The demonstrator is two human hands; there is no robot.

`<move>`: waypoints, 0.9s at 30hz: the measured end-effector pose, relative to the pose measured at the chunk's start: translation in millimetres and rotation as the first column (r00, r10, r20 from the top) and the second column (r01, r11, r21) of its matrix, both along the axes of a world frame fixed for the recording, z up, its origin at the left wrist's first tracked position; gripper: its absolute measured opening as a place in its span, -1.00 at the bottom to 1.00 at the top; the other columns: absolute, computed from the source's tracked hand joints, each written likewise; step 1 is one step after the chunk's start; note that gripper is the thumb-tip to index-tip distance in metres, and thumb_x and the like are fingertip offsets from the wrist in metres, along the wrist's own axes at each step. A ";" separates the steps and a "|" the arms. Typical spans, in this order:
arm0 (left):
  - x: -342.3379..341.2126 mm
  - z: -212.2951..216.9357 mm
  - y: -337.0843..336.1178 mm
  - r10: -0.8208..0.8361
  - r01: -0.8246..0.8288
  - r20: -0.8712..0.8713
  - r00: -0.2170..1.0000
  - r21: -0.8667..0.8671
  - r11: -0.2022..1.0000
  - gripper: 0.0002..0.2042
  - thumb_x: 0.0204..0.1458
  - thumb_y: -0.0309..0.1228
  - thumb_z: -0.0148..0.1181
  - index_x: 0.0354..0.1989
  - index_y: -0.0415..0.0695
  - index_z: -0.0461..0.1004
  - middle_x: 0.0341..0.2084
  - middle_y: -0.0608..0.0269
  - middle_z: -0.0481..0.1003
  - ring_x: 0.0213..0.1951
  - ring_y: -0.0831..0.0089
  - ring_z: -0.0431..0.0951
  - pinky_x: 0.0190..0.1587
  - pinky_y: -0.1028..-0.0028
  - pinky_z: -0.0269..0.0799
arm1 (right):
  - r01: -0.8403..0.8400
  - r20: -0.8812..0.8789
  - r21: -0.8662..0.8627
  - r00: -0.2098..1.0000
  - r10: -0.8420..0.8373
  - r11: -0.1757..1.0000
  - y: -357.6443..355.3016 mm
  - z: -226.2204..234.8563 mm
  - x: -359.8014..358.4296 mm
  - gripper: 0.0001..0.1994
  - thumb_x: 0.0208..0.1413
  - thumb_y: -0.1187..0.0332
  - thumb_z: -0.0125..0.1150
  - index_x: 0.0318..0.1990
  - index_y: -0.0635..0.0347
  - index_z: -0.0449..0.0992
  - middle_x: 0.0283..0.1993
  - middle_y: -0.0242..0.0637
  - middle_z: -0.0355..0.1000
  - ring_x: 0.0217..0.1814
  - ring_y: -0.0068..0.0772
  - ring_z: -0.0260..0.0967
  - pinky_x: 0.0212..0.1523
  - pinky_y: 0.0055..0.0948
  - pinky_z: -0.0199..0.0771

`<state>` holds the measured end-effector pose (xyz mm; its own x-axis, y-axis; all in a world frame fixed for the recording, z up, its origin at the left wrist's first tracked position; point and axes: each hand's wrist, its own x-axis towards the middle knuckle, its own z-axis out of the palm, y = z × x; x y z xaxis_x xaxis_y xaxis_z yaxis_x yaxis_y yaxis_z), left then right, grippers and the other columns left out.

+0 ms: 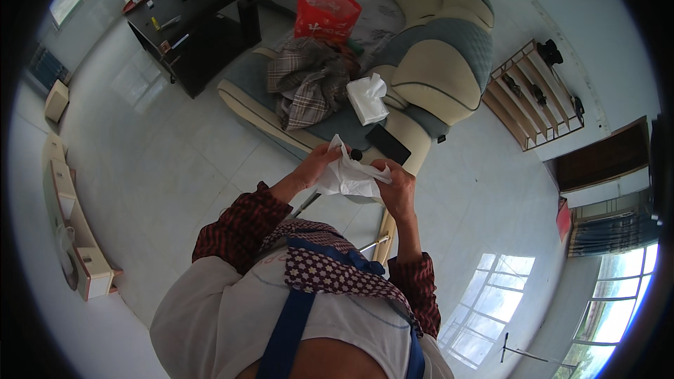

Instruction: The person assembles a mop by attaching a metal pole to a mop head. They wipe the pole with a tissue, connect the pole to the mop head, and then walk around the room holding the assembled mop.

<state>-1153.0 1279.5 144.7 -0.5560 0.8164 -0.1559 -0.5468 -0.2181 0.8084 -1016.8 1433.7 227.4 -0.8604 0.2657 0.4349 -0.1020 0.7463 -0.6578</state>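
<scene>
Both of my hands hold a crumpled white tissue (349, 177) in front of my chest. My left hand (316, 163) grips its left side and my right hand (399, 186) pinches its right edge. Just beyond them lies a black phone (388, 144) on the sofa's edge. A white tissue pack (367, 98) with a sheet sticking up rests on the sofa seat above the phone. Under my hands a wooden handle (385, 233) and thin metal rods run down toward the floor.
A beige and blue corner sofa (435, 63) carries a plaid cloth (305, 81) and a red plastic bag (325, 12). A dark coffee table (200, 21) stands at the upper left, a wooden shoe rack (537, 95) at the right, a low white cabinet (70, 231) at the left.
</scene>
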 end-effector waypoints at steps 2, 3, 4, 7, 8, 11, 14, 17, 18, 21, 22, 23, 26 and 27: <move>-0.1 0.3 -0.6 0.006 -0.005 0.022 1.000 -0.009 1.000 -0.73 0.16 -0.27 0.04 -0.06 -0.15 0.43 -0.26 0.31 0.50 -0.24 0.52 0.51 -0.16 0.47 0.45 | -0.015 0.019 -0.022 1.000 0.015 1.000 -1.7 2.3 -0.7 -0.80 -0.20 0.61 0.29 -0.32 0.25 0.52 -0.38 -0.29 0.51 -0.38 -0.41 0.47 -0.32 -0.54 0.43; -1.0 0.1 -0.9 0.001 -0.001 0.023 1.000 -0.019 1.000 -0.74 0.15 -0.28 0.06 -0.06 -0.16 0.43 -0.26 0.31 0.50 -0.24 0.52 0.51 -0.16 0.48 0.45 | -0.003 0.040 -0.040 0.999 0.004 0.999 -1.6 2.2 -1.1 -0.79 -0.20 0.61 0.29 -0.32 0.25 0.52 -0.38 -0.31 0.51 -0.38 -0.42 0.47 -0.32 -0.54 0.43; -2.0 -0.1 -1.4 -0.003 0.003 0.023 1.000 -0.029 1.000 -0.74 0.14 -0.30 0.07 -0.06 -0.16 0.42 -0.26 0.32 0.49 -0.25 0.52 0.51 -0.17 0.48 0.46 | 0.009 0.061 -0.058 0.998 -0.006 0.998 -1.5 2.0 -1.6 -0.78 -0.20 0.61 0.30 -0.31 0.25 0.52 -0.38 -0.32 0.52 -0.38 -0.43 0.46 -0.32 -0.55 0.43; -10.3 -7.7 -2.3 -0.144 0.147 -0.049 0.988 0.061 0.987 -0.74 0.12 -0.32 0.09 -0.06 -0.17 0.41 -0.24 0.32 0.48 -0.24 0.54 0.52 -0.16 0.50 0.45 | 0.025 0.187 -0.278 0.982 0.028 0.960 2.3 1.3 -10.1 -0.78 -0.19 0.62 0.30 -0.30 0.27 0.52 -0.27 -0.32 0.52 -0.32 -0.43 0.46 -0.25 -0.54 0.44; -13.5 -7.7 -1.0 -0.208 0.210 -0.050 0.977 0.043 0.977 -0.73 0.12 -0.33 0.09 -0.05 -0.17 0.41 -0.23 0.32 0.48 -0.23 0.54 0.51 -0.15 0.51 0.45 | -0.054 0.122 -0.295 0.988 0.093 0.954 4.2 -0.9 -14.2 -0.78 -0.18 0.63 0.29 -0.30 0.27 0.52 -0.22 -0.31 0.51 -0.28 -0.44 0.45 -0.22 -0.53 0.44; -23.8 -11.9 2.6 -0.375 0.375 -0.025 0.927 0.015 0.927 -0.71 0.09 -0.36 0.09 -0.02 -0.16 0.39 -0.18 0.33 0.46 -0.19 0.57 0.49 -0.12 0.53 0.43 | -0.247 0.035 -0.318 0.962 0.272 0.915 4.4 0.0 -27.2 -0.78 -0.15 0.62 0.28 -0.27 0.27 0.53 -0.09 -0.30 0.47 -0.20 -0.45 0.44 -0.13 -0.51 0.44; -31.4 -17.4 7.8 -0.494 0.494 0.009 0.869 0.037 0.869 -0.67 0.06 -0.36 0.10 0.01 -0.15 0.37 -0.14 0.34 0.44 -0.17 0.61 0.47 -0.08 0.55 0.40 | -0.334 0.132 -0.300 0.913 0.386 0.894 -1.4 11.8 -33.6 -0.75 -0.13 0.62 0.28 -0.22 0.25 0.54 -0.04 -0.29 0.45 -0.18 -0.46 0.42 -0.10 -0.50 0.44; -36.2 -9.7 14.1 -0.587 0.588 -0.041 0.809 0.023 0.809 -0.63 0.05 -0.33 0.12 0.04 -0.14 0.35 -0.12 0.35 0.43 -0.15 0.63 0.45 -0.05 0.56 0.37 | -0.384 0.124 -0.221 0.901 0.417 0.896 6.5 -6.6 -36.1 -0.74 -0.13 0.61 0.28 -0.20 0.24 0.55 -0.11 -0.32 0.48 -0.22 -0.47 0.42 -0.14 -0.51 0.43; -37.9 -9.0 14.5 -0.608 0.609 -0.069 0.791 -0.003 0.793 -0.63 0.05 -0.31 0.13 0.04 -0.14 0.34 -0.12 0.36 0.43 -0.14 0.64 0.44 -0.05 0.57 0.36 | -0.400 0.106 -0.209 0.898 0.427 0.893 7.9 -10.9 -36.2 -0.74 -0.13 0.61 0.28 -0.20 0.24 0.56 -0.14 -0.33 0.49 -0.23 -0.49 0.42 -0.17 -0.52 0.43; -48.9 -15.1 15.0 -0.593 0.591 -0.298 0.748 -0.108 0.799 -0.62 0.05 -0.28 0.14 0.03 -0.14 0.34 -0.12 0.37 0.42 -0.12 0.64 0.42 -0.04 0.56 0.35 | -0.309 0.093 -0.380 0.925 0.368 0.872 4.3 -22.3 -36.6 -0.81 -0.10 0.60 0.28 -0.26 0.28 0.57 -0.21 -0.35 0.50 -0.27 -0.55 0.41 -0.24 -0.55 0.41; -52.4 -18.6 13.6 -0.570 0.564 -0.395 0.720 -0.145 0.813 -0.62 0.06 -0.27 0.14 0.03 -0.14 0.34 -0.12 0.37 0.42 -0.12 0.63 0.42 -0.04 0.55 0.35 | -0.253 0.101 -0.466 0.937 0.335 0.848 2.1 -25.3 -35.9 -0.83 -0.09 0.60 0.27 -0.28 0.30 0.57 -0.24 -0.35 0.51 -0.29 -0.58 0.40 -0.26 -0.56 0.40; -52.6 -15.3 12.8 -0.541 0.524 -0.354 0.763 -0.153 0.838 -0.65 0.07 -0.27 0.12 0.00 -0.12 0.36 -0.14 0.40 0.42 -0.12 0.64 0.40 -0.04 0.55 0.33 | -0.221 0.097 -0.459 0.950 0.296 0.860 1.6 -27.2 -35.2 -0.85 -0.08 0.59 0.27 -0.29 0.31 0.57 -0.26 -0.35 0.50 -0.31 -0.60 0.40 -0.29 -0.56 0.40; -50.7 17.1 -3.1 -0.358 0.314 -0.359 0.862 -0.176 0.933 -0.69 0.09 -0.27 0.10 -0.02 -0.11 0.40 -0.16 0.43 0.41 -0.09 0.64 0.36 -0.04 0.53 0.29 | -0.131 0.088 -0.434 0.979 0.186 0.891 -1.4 -26.7 -36.5 -0.88 -0.08 0.54 0.29 -0.33 0.31 0.57 -0.36 -0.33 0.50 -0.38 -0.61 0.41 -0.37 -0.55 0.39; -51.0 23.1 -12.5 -0.244 0.192 -0.431 0.868 -0.162 0.968 -0.68 0.09 -0.27 0.11 -0.01 -0.12 0.39 -0.15 0.42 0.41 -0.08 0.63 0.36 -0.02 0.52 0.28 | -0.093 0.103 -0.424 0.983 0.150 0.901 0.8 -31.4 -37.8 -0.87 -0.10 0.51 0.32 -0.34 0.29 0.58 -0.41 -0.30 0.50 -0.42 -0.57 0.43 -0.40 -0.53 0.38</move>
<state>-1204.0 1267.0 167.9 -0.3976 0.9170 -0.0309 -0.1471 -0.0304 0.9887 -1054.7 1434.5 196.0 -0.9389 0.2871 0.1901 -0.0671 0.3891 -0.9188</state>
